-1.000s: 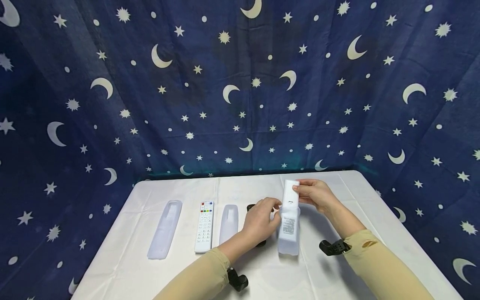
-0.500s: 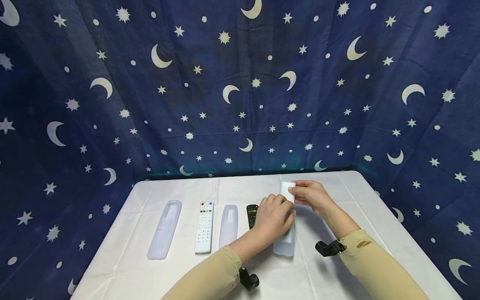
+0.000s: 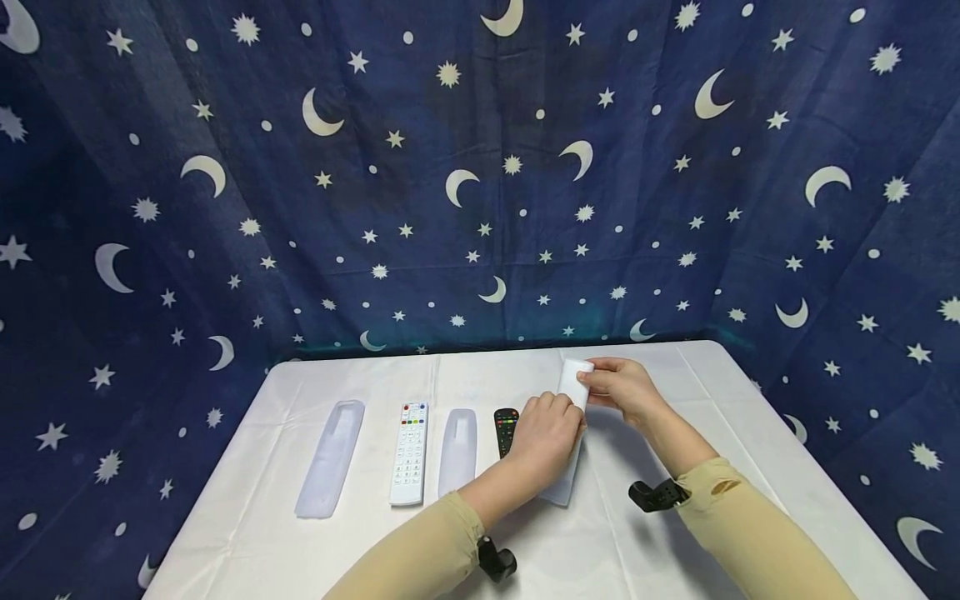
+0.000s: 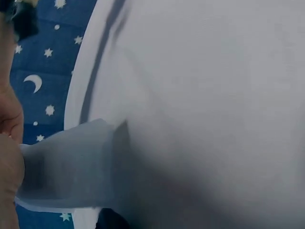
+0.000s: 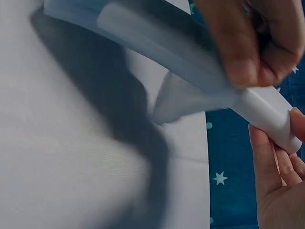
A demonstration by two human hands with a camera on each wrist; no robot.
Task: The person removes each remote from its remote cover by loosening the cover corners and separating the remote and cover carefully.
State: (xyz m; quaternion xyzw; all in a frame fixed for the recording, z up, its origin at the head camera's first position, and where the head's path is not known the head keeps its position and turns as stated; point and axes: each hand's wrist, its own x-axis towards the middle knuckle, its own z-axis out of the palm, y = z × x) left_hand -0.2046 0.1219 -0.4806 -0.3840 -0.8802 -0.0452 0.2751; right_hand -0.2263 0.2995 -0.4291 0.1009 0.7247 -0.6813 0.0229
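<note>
In the head view a white remote control [image 3: 573, 382] sits partly inside a translucent cover [image 3: 559, 492], held tilted over the table. My right hand [image 3: 624, 388] grips the bare upper end of the remote between thumb and fingers. Lower down, my left hand [image 3: 546, 435] pinches the mouth of the cover around the remote and hides much of both. A loose flap of the cover [image 5: 183, 98] stands away from the remote in the right wrist view. The cover's far end [image 4: 71, 164] points out from my left hand [image 4: 8, 169] in the left wrist view.
A black remote [image 3: 506, 429] lies just left of my left hand, partly hidden by it. Further left are a translucent cover [image 3: 457, 450], a white remote [image 3: 408, 454] and another translucent cover [image 3: 330, 458]. A star-patterned curtain [image 3: 480, 208] hangs behind the white table [image 3: 247, 500].
My left hand has moved right onto the cover's mouth. The covered lower end of the remote has swung left, and more of the black remote shows. My right hand keeps its grip.
</note>
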